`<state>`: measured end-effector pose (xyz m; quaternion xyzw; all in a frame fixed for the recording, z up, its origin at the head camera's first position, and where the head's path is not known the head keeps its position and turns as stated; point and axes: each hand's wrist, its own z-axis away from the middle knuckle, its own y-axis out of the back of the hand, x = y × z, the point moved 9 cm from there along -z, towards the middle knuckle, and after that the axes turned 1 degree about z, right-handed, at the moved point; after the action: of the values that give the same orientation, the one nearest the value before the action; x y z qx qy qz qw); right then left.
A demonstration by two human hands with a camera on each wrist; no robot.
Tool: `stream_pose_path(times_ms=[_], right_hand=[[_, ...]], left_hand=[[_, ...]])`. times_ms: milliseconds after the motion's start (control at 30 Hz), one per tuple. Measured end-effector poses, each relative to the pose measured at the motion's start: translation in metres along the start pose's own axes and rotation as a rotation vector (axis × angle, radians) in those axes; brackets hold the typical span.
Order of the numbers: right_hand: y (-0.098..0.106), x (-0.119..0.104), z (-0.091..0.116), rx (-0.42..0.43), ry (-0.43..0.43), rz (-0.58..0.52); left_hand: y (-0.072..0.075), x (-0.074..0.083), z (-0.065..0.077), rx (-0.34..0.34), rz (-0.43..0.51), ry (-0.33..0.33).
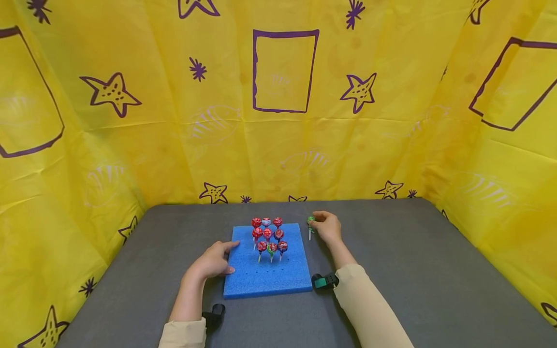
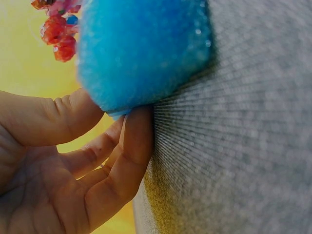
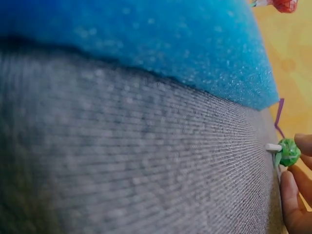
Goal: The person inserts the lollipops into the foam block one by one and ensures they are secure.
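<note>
Several wrapped lollipops (image 1: 267, 234), mostly red, stand upright by their sticks in a blue foam board (image 1: 287, 285); a green-wrapped one is in the front row. My left hand (image 1: 212, 259) rests at the board's left edge, thumb and forefinger spread apart. In the left wrist view, its thumb (image 2: 58, 119) and fingers touch the foam (image 2: 146, 48). Beyond the board's far right corner, my right hand (image 1: 327, 227) pinches a green lollipop (image 1: 311, 220) by its wrapped head. The white stick (image 3: 273, 147) points down toward the table.
Small holes (image 1: 267, 271) dot the front part of the foam board. A dark grey table (image 1: 413, 270) lies under it. Yellow patterned cloth (image 1: 278, 154) hangs close behind and on both sides. Each wrist wears a black device (image 1: 324, 281).
</note>
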<state>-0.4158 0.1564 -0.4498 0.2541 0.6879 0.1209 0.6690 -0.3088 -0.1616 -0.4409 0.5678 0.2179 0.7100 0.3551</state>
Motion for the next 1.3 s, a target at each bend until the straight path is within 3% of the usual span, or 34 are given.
stream_pose_path(times_ms=[767, 1300], right_hand=[[-0.0045, -0.0024, -0.0015, -0.019, 0.054, 0.066], [-0.0013, 0.0011, 0.0003, 0.012, 0.062, 0.021]], left_hand=[[-0.0001, 0.0000, 0.0009, 0.002, 0.006, -0.001], [-0.0004, 0.0002, 0.0008, -0.003, 0.006, -0.007]])
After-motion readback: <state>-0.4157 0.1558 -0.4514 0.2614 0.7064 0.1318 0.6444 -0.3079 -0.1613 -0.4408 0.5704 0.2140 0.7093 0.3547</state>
